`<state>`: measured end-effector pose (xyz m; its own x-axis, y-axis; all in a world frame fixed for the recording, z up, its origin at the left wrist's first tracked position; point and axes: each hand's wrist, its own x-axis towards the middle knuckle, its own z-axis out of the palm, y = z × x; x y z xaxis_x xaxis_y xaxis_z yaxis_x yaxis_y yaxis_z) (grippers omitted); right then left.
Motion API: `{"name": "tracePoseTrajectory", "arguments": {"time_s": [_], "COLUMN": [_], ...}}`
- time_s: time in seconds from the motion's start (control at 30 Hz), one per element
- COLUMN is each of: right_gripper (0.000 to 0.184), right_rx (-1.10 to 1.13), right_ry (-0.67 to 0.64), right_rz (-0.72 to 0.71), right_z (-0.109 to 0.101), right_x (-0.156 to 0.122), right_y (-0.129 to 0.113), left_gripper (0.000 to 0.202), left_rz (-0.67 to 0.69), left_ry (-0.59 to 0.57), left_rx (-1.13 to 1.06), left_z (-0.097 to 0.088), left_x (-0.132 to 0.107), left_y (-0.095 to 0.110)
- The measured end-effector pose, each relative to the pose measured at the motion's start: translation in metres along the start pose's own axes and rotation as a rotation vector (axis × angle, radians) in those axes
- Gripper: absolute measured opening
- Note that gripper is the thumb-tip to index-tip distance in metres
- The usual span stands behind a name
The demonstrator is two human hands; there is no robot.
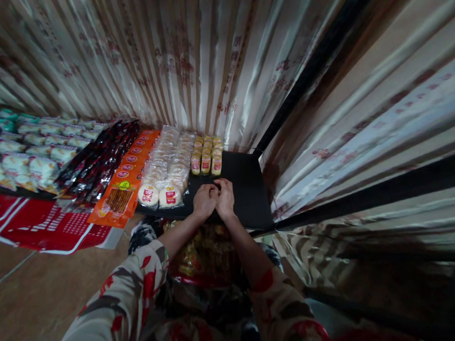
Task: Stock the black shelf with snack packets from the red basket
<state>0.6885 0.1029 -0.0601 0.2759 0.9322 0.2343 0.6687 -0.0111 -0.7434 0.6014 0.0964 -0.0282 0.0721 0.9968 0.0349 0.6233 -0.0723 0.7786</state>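
My left hand [204,201] and my right hand [225,196] rest close together on a black shelf surface [248,190], fingers curled and touching each other. What lies under the fingers is hidden. Just beyond them stand rows of small yellow packets [206,159] with red labels. To their left lie clear packs of round white cakes [164,170]. A bag of yellow packets [202,251] sits below my forearms, against my patterned sleeves.
Further left on the shelf lie orange packs [124,186], dark red-and-black packs [96,160] and white-green bags [21,155]. Hanging striped plastic curtains [202,51] surround the shelf at back and right. A red printed shelf front [46,227] and brown floor [36,296] lie at left.
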Motion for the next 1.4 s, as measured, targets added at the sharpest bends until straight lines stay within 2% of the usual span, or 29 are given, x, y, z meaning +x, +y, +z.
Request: {"name": "tracePoseTrajectory", "arguments": {"time_s": [0.23, 0.33, 0.4, 0.53, 0.63, 0.7, 0.87, 1.03, 1.23, 1.4], "right_gripper": [0.035, 0.035, 0.033, 0.031, 0.034, 0.037, 0.038, 0.042, 0.037, 0.032], "right_rx": [0.05, 0.028, 0.011, -0.128, -0.35, -0.425, -0.331, -0.264, -0.115, 0.087], "right_ry": [-0.167, -0.265, -0.351, -0.572, -0.707, -0.741, -0.723, -0.672, -0.51, -0.397], "right_rz": [-0.156, -0.179, -0.188, -0.085, 0.018, 0.049, 0.028, 0.038, 0.01, -0.008], "right_z": [-0.012, -0.012, -0.01, 0.001, 0.01, 0.014, 0.019, 0.015, -0.005, -0.024], "right_x": [-0.069, -0.105, -0.128, -0.162, -0.177, -0.182, -0.187, -0.185, -0.173, -0.167], "right_y": [-0.016, -0.015, -0.011, 0.005, 0.019, 0.027, 0.032, 0.028, 0.017, 0.004], "left_gripper": [0.026, 0.024, 0.024, 0.028, 0.024, 0.022, 0.026, 0.03, 0.03, 0.039], "left_rz": [0.121, 0.117, 0.066, -0.19, -0.297, -0.33, -0.329, -0.346, -0.202, -0.15], "left_ry": [-0.026, -0.033, -0.078, -0.377, -0.473, -0.503, -0.498, -0.471, -0.223, -0.103], "left_rx": [-0.042, -0.042, 0.003, 0.238, 0.329, 0.354, 0.372, 0.387, 0.231, 0.014], "left_z": [-0.021, -0.025, -0.024, -0.016, -0.008, -0.004, 0.001, -0.001, -0.012, -0.016], "left_x": [-0.064, -0.097, -0.116, -0.142, -0.154, -0.16, -0.166, -0.162, -0.159, -0.162], "left_y": [-0.025, -0.041, -0.054, -0.083, -0.101, -0.108, -0.114, -0.11, -0.095, -0.088]}}
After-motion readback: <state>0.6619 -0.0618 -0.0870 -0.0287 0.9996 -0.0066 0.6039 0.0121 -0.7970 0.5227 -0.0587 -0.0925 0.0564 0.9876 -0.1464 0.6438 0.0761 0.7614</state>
